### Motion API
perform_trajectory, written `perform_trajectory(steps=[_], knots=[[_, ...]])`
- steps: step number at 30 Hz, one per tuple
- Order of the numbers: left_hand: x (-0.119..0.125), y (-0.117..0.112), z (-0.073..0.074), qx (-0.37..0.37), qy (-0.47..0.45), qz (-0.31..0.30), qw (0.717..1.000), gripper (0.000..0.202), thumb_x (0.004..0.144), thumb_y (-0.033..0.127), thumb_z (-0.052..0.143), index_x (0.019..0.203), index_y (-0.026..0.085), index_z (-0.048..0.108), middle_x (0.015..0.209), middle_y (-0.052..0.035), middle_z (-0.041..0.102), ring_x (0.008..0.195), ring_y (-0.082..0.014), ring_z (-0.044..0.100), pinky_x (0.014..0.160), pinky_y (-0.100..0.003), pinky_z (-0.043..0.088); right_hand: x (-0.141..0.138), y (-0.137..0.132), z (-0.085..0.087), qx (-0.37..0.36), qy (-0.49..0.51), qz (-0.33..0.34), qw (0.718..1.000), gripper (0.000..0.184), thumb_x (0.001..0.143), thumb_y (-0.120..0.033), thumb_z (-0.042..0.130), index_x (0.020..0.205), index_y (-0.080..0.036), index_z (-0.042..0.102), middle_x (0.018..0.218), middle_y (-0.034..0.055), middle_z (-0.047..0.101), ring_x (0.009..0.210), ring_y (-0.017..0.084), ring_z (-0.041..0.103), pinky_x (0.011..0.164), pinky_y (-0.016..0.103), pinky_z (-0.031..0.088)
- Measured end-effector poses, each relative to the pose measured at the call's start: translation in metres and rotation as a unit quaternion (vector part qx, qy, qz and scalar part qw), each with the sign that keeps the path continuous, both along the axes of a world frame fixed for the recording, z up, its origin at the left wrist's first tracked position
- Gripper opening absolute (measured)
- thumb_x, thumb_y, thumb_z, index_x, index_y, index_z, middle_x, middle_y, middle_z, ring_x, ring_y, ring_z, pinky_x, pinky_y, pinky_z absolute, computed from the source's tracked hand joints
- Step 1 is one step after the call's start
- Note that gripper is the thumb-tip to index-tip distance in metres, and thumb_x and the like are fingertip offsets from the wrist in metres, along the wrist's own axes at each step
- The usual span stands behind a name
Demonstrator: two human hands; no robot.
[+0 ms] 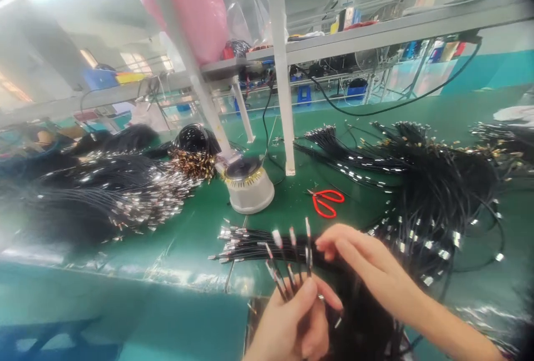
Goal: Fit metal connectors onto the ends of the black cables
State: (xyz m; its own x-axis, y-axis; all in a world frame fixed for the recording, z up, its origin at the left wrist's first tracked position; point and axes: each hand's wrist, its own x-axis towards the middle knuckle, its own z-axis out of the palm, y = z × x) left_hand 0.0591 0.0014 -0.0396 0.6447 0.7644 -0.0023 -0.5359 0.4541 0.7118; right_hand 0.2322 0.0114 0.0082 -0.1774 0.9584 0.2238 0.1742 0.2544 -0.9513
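My left hand [294,322] is closed around several thin black cables with metal tips [292,255], which stick up in a fan above my fingers. My right hand [362,263] reaches in from the right, fingers pressed together at the cable ends near the top of that fan. A small bundle of the same black cables [246,244] lies on the green table [187,238] just left of my hands. A dark mass of cables hangs below my hands at the table's front edge.
Large piles of black cables lie at left [104,194] and right [434,183]. Red-handled scissors [327,202] rest behind my hands. A round white pot [249,186] stands by a white frame post [281,72]. Shelves run overhead.
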Motion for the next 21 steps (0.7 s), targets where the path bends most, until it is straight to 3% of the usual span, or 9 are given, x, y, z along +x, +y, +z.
perform_trajectory(steps=[5, 8, 13, 16, 21], knots=[[-0.003, -0.003, -0.007, -0.005, 0.002, 0.028, 1.0, 0.031, 0.092, 0.036, 0.051, 0.085, 0.015, 0.072, 0.032, 0.0088, 0.035, 0.023, -0.004, 0.024, 0.03, -0.015, 0.031, -0.024, 0.007, 0.005, -0.093, 0.047, 0.026, 0.994, 0.028, 0.09, -0.044, 0.055, 0.088, -0.017, 0.065, 0.077, 0.0012, 0.061, 0.072, 0.014, 0.054, 0.067, 0.024, 0.044], [-0.003, -0.006, -0.007, -0.013, 0.013, 0.029, 0.999, 0.027, 0.089, 0.036, 0.057, 0.083, 0.015, 0.072, 0.033, 0.0072, 0.04, 0.024, -0.0046, 0.029, 0.031, -0.015, 0.033, -0.03, 0.011, 0.006, -0.106, 0.097, 0.035, 0.989, 0.033, 0.09, -0.048, 0.054, 0.089, -0.016, 0.066, 0.076, 0.0008, 0.059, 0.068, 0.012, 0.051, 0.065, 0.023, 0.043], [-0.003, -0.01, -0.006, -0.049, 0.082, 0.048, 0.994, 0.029, 0.083, 0.041, 0.063, 0.079, 0.013, 0.07, 0.033, 0.005, 0.045, 0.025, -0.0053, 0.035, 0.03, -0.015, 0.03, -0.03, 0.018, 0.018, -0.126, 0.161, 0.018, 0.979, 0.033, 0.084, -0.049, 0.061, 0.085, -0.016, 0.067, 0.074, -0.0001, 0.058, 0.065, 0.011, 0.048, 0.064, 0.023, 0.043], [-0.004, -0.01, -0.01, -0.045, 0.075, 0.05, 0.995, 0.031, 0.084, 0.043, 0.061, 0.077, 0.014, 0.069, 0.031, 0.0049, 0.045, 0.024, -0.0056, 0.034, 0.031, -0.016, 0.032, -0.028, 0.018, 0.022, -0.161, 0.175, 0.019, 0.971, 0.028, 0.076, -0.044, 0.072, 0.077, -0.017, 0.065, 0.072, -0.0011, 0.059, 0.066, 0.011, 0.05, 0.062, 0.023, 0.042], [-0.005, -0.011, -0.014, -0.039, 0.05, 0.051, 0.997, 0.031, 0.087, 0.04, 0.057, 0.073, 0.014, 0.066, 0.034, 0.0041, 0.048, 0.024, -0.0044, 0.031, 0.032, -0.017, 0.031, -0.021, 0.017, 0.018, -0.181, 0.19, 0.018, 0.965, 0.037, 0.071, -0.043, 0.077, 0.061, -0.016, 0.054, 0.058, -0.005, 0.057, 0.047, 0.005, 0.045, 0.051, 0.02, 0.036]])
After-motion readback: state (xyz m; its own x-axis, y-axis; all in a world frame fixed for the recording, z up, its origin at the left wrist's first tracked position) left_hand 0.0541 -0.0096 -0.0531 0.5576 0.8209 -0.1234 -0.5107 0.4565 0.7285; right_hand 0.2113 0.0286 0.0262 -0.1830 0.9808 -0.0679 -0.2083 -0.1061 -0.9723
